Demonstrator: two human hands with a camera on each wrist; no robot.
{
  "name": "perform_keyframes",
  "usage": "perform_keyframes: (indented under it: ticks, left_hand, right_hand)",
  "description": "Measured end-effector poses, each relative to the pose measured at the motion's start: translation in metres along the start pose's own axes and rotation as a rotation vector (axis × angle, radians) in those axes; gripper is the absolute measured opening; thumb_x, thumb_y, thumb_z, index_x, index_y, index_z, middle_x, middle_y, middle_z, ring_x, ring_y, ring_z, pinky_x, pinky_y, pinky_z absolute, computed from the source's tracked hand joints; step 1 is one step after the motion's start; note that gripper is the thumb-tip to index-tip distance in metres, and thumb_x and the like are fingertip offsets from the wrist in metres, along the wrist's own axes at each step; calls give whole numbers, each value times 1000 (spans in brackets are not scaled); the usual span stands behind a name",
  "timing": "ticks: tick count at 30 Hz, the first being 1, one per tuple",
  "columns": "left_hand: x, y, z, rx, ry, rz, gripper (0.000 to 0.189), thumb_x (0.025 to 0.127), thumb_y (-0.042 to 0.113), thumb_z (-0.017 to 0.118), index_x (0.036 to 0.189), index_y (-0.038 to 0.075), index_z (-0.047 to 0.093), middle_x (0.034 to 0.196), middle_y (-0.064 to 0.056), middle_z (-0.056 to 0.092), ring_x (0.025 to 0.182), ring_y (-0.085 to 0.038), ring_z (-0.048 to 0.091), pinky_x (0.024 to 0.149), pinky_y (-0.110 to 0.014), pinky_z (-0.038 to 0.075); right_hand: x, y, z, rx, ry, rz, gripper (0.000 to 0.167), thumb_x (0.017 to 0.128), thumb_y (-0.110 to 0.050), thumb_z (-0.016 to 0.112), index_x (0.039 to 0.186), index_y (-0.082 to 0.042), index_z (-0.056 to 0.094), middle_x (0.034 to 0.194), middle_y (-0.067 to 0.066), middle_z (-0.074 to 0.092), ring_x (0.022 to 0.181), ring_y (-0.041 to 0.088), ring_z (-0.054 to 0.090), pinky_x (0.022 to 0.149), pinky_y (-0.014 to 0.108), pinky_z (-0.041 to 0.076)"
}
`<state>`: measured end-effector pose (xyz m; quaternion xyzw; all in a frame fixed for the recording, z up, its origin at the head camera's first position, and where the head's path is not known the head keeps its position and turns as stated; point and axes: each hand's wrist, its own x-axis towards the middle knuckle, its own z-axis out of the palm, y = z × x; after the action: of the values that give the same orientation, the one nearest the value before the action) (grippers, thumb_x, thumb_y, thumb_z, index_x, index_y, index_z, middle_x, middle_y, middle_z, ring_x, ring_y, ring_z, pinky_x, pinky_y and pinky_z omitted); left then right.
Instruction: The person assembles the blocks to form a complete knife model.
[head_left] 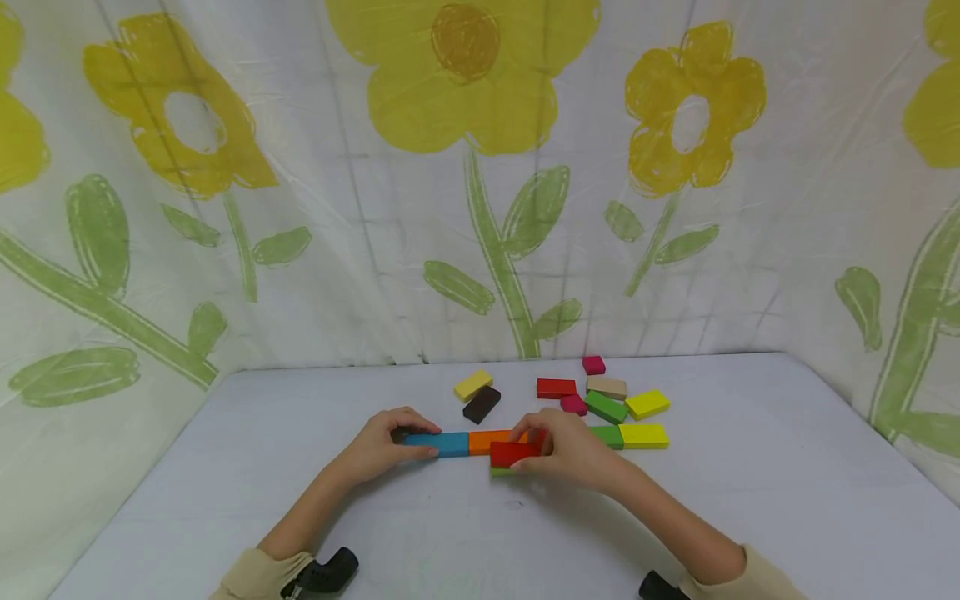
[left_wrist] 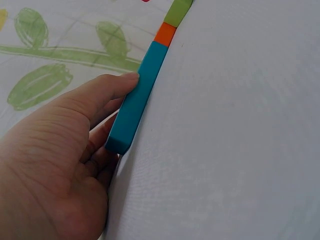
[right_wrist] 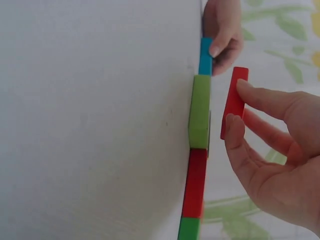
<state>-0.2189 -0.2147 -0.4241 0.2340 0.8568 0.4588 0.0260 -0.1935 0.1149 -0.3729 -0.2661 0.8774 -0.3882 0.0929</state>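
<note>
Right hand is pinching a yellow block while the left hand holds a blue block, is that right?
Not quite: the right hand is pinching a red block, not a yellow one, as the right wrist view shows. The left hand does hold a blue block.

On the table, a row of blocks runs from the left hand past the right hand, which holds a single block. Behind the row, two blocks lie between the hands; a loose group lies behind and rightward of the right hand.
</note>
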Motion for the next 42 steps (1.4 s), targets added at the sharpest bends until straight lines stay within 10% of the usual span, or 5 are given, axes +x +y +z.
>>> perform_keyframes:
  ticks: [42]
  left_hand:
    - [0,0,-1,-2,-7,-4,25,91,20,83,115,10,81,111,-5,74,104,-15,61,90,-26,51]
  right_hand:
    - [-7,6,16,21,-103,12,31,84,-19,91,106,-13,71,93,0,59,87,17,58,65,22,55]
